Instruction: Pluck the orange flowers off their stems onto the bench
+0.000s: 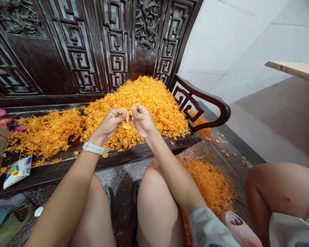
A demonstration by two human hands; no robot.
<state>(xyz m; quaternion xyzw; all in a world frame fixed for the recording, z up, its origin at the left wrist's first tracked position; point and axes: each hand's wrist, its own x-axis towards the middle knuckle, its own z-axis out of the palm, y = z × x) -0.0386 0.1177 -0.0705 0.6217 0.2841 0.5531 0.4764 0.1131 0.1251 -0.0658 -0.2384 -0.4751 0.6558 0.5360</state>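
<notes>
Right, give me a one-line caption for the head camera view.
Left hand and right hand pinch orange strands heaped on a carved dark wooden bench.

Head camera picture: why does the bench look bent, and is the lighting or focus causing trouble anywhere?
In the head view, the wide lens bends the carved wooden bench back and its armrest. The light is even, with soft shadows and no harsh glare. The left hand, right hand and orange strands look sharp.

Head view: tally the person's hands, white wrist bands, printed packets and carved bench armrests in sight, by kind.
Hands: 2 (left hand, right hand)
White wrist bands: 1 (white wrist band)
Printed packets: 1 (printed white packet)
Carved armrests: 1 (carved wooden armrest)
Total: 5
</notes>
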